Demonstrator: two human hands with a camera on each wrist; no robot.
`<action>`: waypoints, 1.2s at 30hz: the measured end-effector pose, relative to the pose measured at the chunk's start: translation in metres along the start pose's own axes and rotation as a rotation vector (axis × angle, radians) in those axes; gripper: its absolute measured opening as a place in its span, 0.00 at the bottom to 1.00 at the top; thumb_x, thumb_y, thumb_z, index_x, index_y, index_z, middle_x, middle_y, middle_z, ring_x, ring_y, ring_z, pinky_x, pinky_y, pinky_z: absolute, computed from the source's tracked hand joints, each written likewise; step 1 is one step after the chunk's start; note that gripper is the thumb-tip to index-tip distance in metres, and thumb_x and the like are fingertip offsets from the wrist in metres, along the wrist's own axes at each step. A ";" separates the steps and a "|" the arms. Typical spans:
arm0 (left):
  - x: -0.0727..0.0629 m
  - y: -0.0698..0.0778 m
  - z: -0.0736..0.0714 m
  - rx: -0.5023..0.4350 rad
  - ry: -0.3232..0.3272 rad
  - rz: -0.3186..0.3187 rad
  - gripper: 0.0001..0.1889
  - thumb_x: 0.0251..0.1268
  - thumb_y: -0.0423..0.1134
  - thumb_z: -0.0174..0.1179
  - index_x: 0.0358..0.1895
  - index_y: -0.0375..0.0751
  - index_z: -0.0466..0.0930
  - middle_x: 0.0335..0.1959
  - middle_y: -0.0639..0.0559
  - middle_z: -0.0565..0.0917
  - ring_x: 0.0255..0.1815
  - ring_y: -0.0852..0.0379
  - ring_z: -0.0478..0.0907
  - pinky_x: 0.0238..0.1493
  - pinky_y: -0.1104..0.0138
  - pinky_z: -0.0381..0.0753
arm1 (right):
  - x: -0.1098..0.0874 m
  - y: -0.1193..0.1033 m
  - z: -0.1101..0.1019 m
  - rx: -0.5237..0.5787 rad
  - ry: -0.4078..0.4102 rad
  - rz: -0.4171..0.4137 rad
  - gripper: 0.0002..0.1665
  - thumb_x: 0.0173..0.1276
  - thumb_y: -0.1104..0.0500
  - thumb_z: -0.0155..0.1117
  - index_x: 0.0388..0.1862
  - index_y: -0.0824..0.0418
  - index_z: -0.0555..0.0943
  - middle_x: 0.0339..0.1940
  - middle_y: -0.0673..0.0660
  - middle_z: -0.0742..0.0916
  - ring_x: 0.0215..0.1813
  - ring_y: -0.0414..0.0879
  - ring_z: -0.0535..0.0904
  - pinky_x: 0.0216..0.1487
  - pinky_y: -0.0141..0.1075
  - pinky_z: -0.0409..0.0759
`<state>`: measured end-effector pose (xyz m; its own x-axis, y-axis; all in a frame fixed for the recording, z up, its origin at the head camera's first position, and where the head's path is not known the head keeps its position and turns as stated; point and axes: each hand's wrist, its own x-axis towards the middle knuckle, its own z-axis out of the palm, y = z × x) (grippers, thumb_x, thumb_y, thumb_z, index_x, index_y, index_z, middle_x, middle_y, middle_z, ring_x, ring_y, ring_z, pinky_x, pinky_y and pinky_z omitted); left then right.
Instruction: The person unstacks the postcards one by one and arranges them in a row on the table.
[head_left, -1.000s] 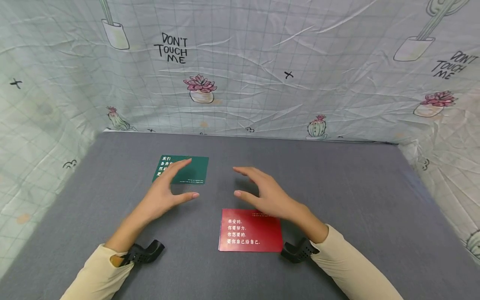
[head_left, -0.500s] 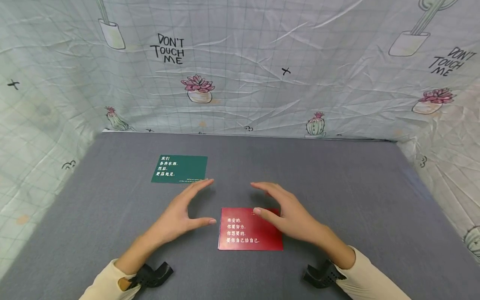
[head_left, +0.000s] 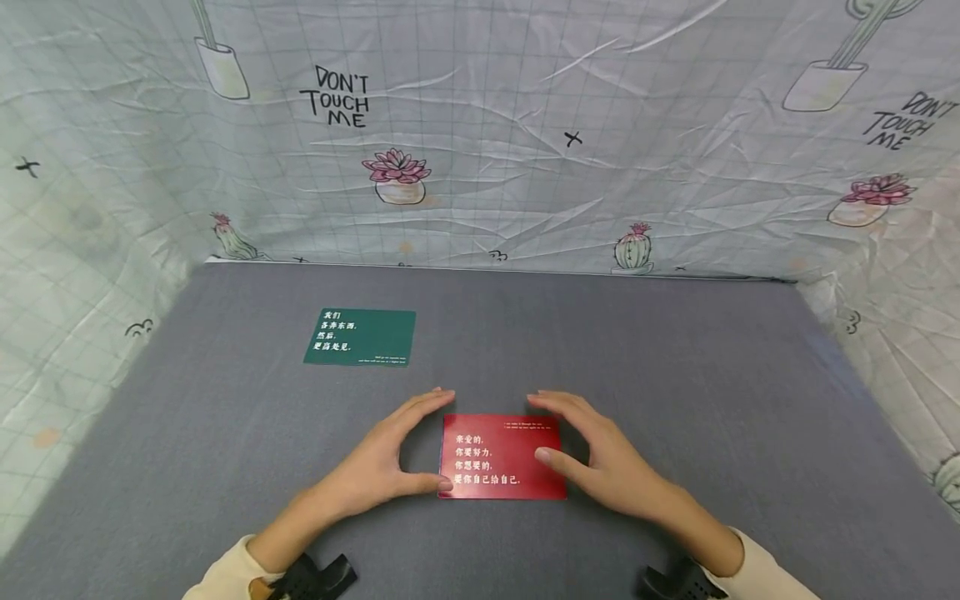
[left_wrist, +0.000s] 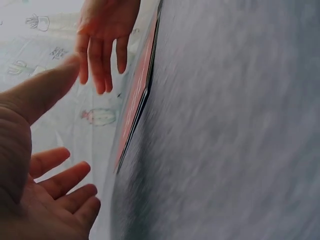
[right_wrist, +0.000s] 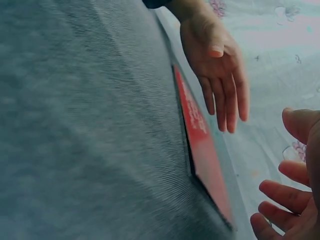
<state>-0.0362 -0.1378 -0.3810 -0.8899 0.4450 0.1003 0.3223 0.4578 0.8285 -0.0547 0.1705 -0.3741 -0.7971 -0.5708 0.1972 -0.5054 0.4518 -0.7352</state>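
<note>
A red card (head_left: 498,458) with white Chinese writing lies flat near the middle of the table, and in the left wrist view its edge looks like a thin stack. My left hand (head_left: 390,458) hovers at the card's left side, thumb and fingers spread, the thumb over its lower left corner. On the other side my right hand (head_left: 611,458) is held the same way, its thumb above the card's right part. Both wrist views show the hands raised above the card, apart from it. A green card (head_left: 360,337) with white writing lies farther back on the left.
The grey cloth-covered table (head_left: 637,350) ends at the back against a wrinkled printed curtain (head_left: 487,167), which also rises along both sides. Black wrist mounts (head_left: 318,577) sit on both forearms, close to the table's surface.
Both hands have drawn back toward the person, away from the green card, and now stand on either side of the red card. Both cards have stayed in place.
</note>
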 end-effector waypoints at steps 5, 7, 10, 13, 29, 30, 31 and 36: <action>-0.001 0.000 0.008 0.009 -0.022 0.007 0.49 0.42 0.48 0.77 0.71 0.50 0.62 0.73 0.52 0.61 0.73 0.56 0.54 0.62 0.46 0.65 | -0.009 0.002 -0.001 -0.002 -0.025 0.015 0.37 0.63 0.49 0.67 0.70 0.53 0.67 0.69 0.52 0.70 0.69 0.45 0.63 0.61 0.46 0.72; -0.001 0.000 0.010 0.016 -0.026 0.011 0.49 0.41 0.48 0.77 0.71 0.50 0.62 0.73 0.52 0.60 0.73 0.56 0.53 0.61 0.46 0.66 | -0.012 0.004 0.000 -0.006 -0.033 0.023 0.38 0.63 0.48 0.68 0.70 0.52 0.67 0.69 0.53 0.70 0.69 0.45 0.62 0.59 0.46 0.74; -0.001 0.000 0.012 0.024 -0.037 0.012 0.50 0.41 0.48 0.78 0.72 0.49 0.62 0.73 0.52 0.60 0.74 0.56 0.51 0.61 0.45 0.67 | -0.015 0.006 0.003 -0.012 -0.040 0.027 0.40 0.61 0.47 0.69 0.70 0.51 0.66 0.69 0.54 0.69 0.70 0.46 0.61 0.57 0.48 0.75; -0.001 -0.002 0.014 0.038 -0.054 0.008 0.51 0.40 0.48 0.78 0.72 0.49 0.61 0.73 0.52 0.59 0.75 0.55 0.50 0.62 0.45 0.65 | -0.017 0.009 0.004 -0.024 -0.060 0.043 0.43 0.59 0.44 0.70 0.71 0.50 0.64 0.70 0.53 0.68 0.71 0.46 0.59 0.56 0.50 0.76; -0.001 -0.007 0.018 0.169 -0.126 0.027 0.53 0.43 0.48 0.77 0.74 0.47 0.55 0.75 0.57 0.54 0.76 0.55 0.43 0.63 0.50 0.68 | -0.020 0.021 0.010 -0.147 -0.152 -0.048 0.51 0.56 0.40 0.71 0.74 0.51 0.59 0.72 0.51 0.62 0.73 0.47 0.50 0.57 0.45 0.76; -0.001 -0.008 0.018 0.174 -0.125 0.029 0.53 0.43 0.48 0.77 0.74 0.47 0.55 0.75 0.56 0.54 0.76 0.55 0.43 0.63 0.50 0.67 | -0.020 0.021 0.011 -0.150 -0.148 -0.051 0.50 0.57 0.41 0.71 0.74 0.51 0.59 0.72 0.51 0.62 0.73 0.47 0.50 0.57 0.45 0.76; -0.001 -0.008 0.018 0.176 -0.124 0.031 0.53 0.43 0.48 0.77 0.74 0.47 0.55 0.75 0.56 0.55 0.76 0.55 0.44 0.63 0.50 0.67 | -0.021 0.021 0.011 -0.152 -0.144 -0.054 0.50 0.57 0.41 0.71 0.74 0.51 0.60 0.72 0.51 0.62 0.73 0.47 0.51 0.57 0.45 0.76; -0.001 -0.009 0.020 0.179 -0.115 0.038 0.53 0.43 0.48 0.77 0.74 0.46 0.56 0.75 0.55 0.55 0.76 0.54 0.45 0.63 0.50 0.67 | -0.021 0.022 0.012 -0.144 -0.115 -0.071 0.49 0.57 0.42 0.72 0.73 0.51 0.61 0.71 0.51 0.64 0.71 0.47 0.53 0.57 0.44 0.76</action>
<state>-0.0314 -0.1273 -0.3997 -0.8366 0.5448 0.0580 0.4164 0.5635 0.7135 -0.0448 0.1840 -0.4024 -0.7187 -0.6758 0.1636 -0.6076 0.4961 -0.6202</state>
